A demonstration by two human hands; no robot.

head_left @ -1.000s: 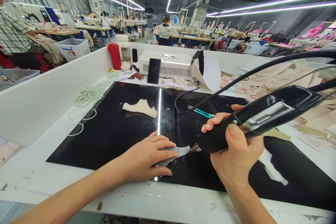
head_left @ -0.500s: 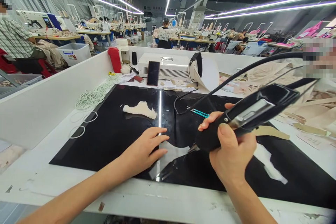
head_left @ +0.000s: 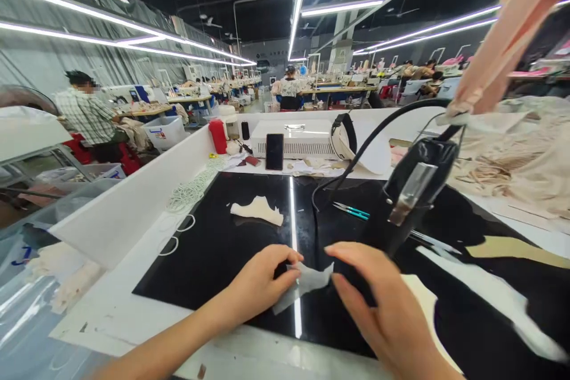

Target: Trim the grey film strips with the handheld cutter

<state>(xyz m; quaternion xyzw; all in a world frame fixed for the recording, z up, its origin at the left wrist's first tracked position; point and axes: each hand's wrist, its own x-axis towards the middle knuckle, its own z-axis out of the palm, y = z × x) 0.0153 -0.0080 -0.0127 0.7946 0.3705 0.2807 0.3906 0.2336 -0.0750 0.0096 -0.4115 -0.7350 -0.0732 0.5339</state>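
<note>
My left hand point(head_left: 269, 279) pinches the left part of a small, thin, see-through white piece of fabric point(head_left: 312, 281) between thumb and fingers, low over a glossy black board point(head_left: 214, 267). My right hand point(head_left: 383, 303) is at the piece's right tip, thumb and forefinger apart on either side of it. Just behind the right hand a black corded hand tool point(head_left: 412, 190) with a metal plate stands tilted, out of my grasp; its lower end is hidden. A cream fabric piece point(head_left: 258, 211) lies at the left, and turquoise-handled thread snips point(head_left: 356, 211) behind.
Right on the board lie a white strip point(head_left: 485, 285) and a tan piece point(head_left: 521, 249). Pink cloth point(head_left: 499, 65) hangs at the tool's cable. Green cord point(head_left: 191, 190) is piled along the left wall. A phone point(head_left: 275, 151) leans against a white box point(head_left: 294, 130). Heaped fabric point(head_left: 525, 154) is at the right.
My right hand has let go of the black tool and moved to the fabric piece's right tip. My left hand has closed on the piece. The camera view has shifted.
</note>
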